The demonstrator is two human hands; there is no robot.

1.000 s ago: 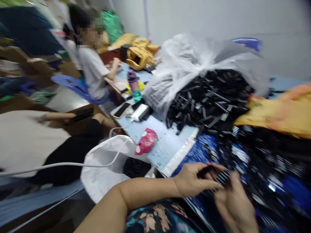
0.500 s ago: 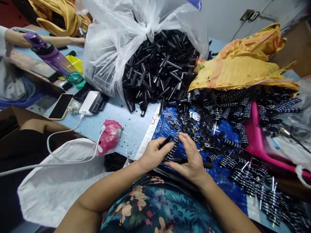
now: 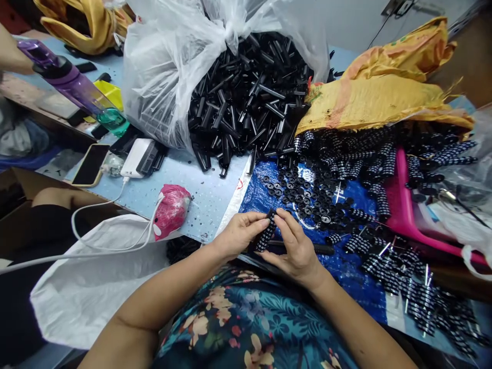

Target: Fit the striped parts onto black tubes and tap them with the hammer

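Observation:
My left hand (image 3: 238,234) and my right hand (image 3: 295,248) meet at the near edge of a blue tarp (image 3: 346,266). Together they grip a short stack of black ringed discs (image 3: 266,237) threaded on a rod, held tilted between the fingertips. A thin black rod (image 3: 323,249) lies on the tarp under my right hand. Loose black washers (image 3: 303,195) are scattered just beyond my hands. Several finished ringed stacks (image 3: 400,277) lie to the right.
A clear plastic bag spilling black tubes (image 3: 246,107) sits at the back, beside a yellow sack (image 3: 380,97). A pink tray (image 3: 403,205), pink pouch (image 3: 172,210), power bank (image 3: 134,158), phone (image 3: 90,164), purple bottle (image 3: 73,84) and white sack (image 3: 96,287) surround me.
The view swung down and right from the room to the table. My hands drew closer together on the disc stack, and the small black piece in my left hand is no longer visible.

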